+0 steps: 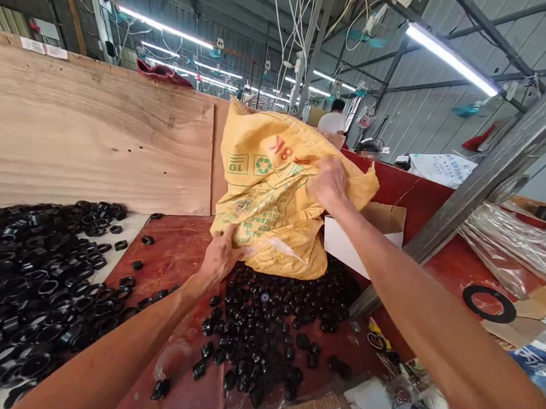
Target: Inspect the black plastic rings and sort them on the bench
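A yellow woven sack (273,198) with green print and red marks hangs tilted over the red table, gripped by both hands. My left hand (221,252) is closed on its lower left edge. Higher up on the right, my right hand (330,182) clutches a fold of the sack, slightly blurred. Beneath the sack's lower edge lies a heap of small black plastic parts (262,336), some of them smeared by motion. The inside of the sack is hidden from me.
Black rings (34,286) form a large pile at left, by a plywood board (94,134). A cardboard box (352,242) stands behind my right forearm, near a slanted metal post (493,171). A flat black ring (489,303) and plastic wrapping (521,230) lie at right. Someone in white (334,121) is farther back.
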`<state>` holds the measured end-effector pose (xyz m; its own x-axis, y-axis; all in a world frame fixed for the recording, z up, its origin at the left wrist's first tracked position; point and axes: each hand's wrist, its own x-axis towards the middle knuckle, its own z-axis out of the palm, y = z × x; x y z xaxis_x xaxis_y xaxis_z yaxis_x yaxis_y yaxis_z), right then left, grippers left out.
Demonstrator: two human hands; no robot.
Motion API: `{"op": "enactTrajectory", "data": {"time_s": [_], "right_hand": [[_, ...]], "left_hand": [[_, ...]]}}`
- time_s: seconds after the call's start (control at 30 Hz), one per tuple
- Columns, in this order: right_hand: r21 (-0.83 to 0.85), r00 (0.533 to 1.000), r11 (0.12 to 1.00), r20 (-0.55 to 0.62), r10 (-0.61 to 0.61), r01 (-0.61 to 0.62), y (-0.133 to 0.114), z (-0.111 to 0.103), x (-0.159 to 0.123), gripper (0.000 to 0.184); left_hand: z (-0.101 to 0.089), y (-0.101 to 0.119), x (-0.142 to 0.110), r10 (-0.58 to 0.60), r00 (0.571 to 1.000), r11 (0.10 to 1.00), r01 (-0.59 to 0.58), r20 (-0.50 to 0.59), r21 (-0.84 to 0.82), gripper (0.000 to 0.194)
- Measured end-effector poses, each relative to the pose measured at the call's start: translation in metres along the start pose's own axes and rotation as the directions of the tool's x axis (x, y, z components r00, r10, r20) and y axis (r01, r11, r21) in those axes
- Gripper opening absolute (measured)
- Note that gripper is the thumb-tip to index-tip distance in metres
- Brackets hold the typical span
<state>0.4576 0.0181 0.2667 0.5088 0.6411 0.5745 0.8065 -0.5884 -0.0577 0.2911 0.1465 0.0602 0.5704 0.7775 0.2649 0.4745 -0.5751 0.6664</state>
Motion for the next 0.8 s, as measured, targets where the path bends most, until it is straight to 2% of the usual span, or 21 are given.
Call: {"op": "enactTrajectory", "data": {"time_s": [0.03, 0.07, 0.1, 0.13, 0.17, 0.2, 0.23, 0.27, 0.33, 0.4, 0.5, 0.57, 0.67, 0.8], "right_hand": [[0.004, 0.998, 0.998, -0.014, -0.065, 0.065, -0.005, 0.003, -0.008, 0.058], [0.021, 0.984, 0.984, -0.003, -0.178, 0.178, -0.012, 0.012, -0.022, 0.058], [0.045, 0.938, 0.938, 0.031, -0.346, 0.344, -0.019, 0.026, -0.039, 0.066], [0.068, 0.894, 0.900, 0.099, -0.436, 0.431, -0.025, 0.043, -0.058, 0.077], [0.073, 0.893, 0.907, 0.158, -0.421, 0.414, -0.030, 0.061, -0.075, 0.087], [0.049, 0.916, 0.937, 0.196, -0.349, 0.346, -0.032, 0.080, -0.089, 0.091], [0.019, 0.934, 0.956, 0.211, -0.290, 0.293, -0.033, 0.096, -0.098, 0.085], [0.007, 0.935, 0.960, 0.223, -0.274, 0.280, -0.031, 0.109, -0.102, 0.070], [-0.003, 0.946, 0.972, 0.231, -0.227, 0.234, -0.021, 0.124, -0.092, 0.041], [-0.018, 0.962, 0.986, 0.224, -0.157, 0.165, -0.007, 0.127, -0.065, 0.033], [-0.047, 0.977, 0.998, 0.210, -0.037, 0.048, 0.014, 0.122, -0.021, 0.033], [-0.051, 0.977, 0.999, 0.213, 0.013, -0.002, 0.023, 0.121, -0.003, 0.034], [-0.039, 0.971, 0.998, 0.235, 0.048, -0.040, 0.032, 0.128, 0.001, 0.035], [-0.019, 0.957, 0.997, 0.281, 0.072, -0.069, 0.038, 0.143, -0.014, 0.040]], "left_hand": [[0.000, 0.002, 0.008, 0.028, 1.000, 1.000, -0.028, -0.005, -0.006, 0.052], [0.000, 0.005, 0.016, 0.051, 0.999, 0.999, -0.051, -0.007, -0.013, 0.044], [-0.001, 0.007, 0.025, 0.072, 0.997, 0.997, -0.073, -0.009, -0.021, 0.039], [-0.001, 0.009, 0.033, 0.091, 0.996, 0.995, -0.091, -0.011, -0.029, 0.036], [-0.002, 0.011, 0.041, 0.108, 0.994, 0.993, -0.108, -0.016, -0.039, 0.033], [-0.002, 0.013, 0.049, 0.124, 0.992, 0.991, -0.125, -0.022, -0.048, 0.032], [-0.003, 0.014, 0.057, 0.140, 0.990, 0.988, -0.142, -0.030, -0.059, 0.030], [-0.004, 0.015, 0.063, 0.157, 0.987, 0.985, -0.159, -0.035, -0.074, 0.029], [-0.006, 0.014, 0.070, 0.185, 0.982, 0.976, -0.189, -0.048, -0.111, 0.031], [-0.008, 0.010, 0.069, 0.211, 0.975, 0.966, -0.220, -0.074, -0.139, 0.042], [-0.007, 0.001, 0.054, 0.261, 0.957, 0.954, -0.276, -0.127, -0.120, 0.067], [-0.001, -0.005, 0.043, 0.307, 0.941, 0.945, -0.320, -0.144, -0.071, 0.079], [0.014, -0.013, 0.034, 0.376, 0.919, 0.925, -0.380, -0.118, -0.016, 0.078], [0.029, -0.028, 0.031, 0.414, 0.906, 0.909, -0.417, -0.088, -0.018, 0.058]]}}
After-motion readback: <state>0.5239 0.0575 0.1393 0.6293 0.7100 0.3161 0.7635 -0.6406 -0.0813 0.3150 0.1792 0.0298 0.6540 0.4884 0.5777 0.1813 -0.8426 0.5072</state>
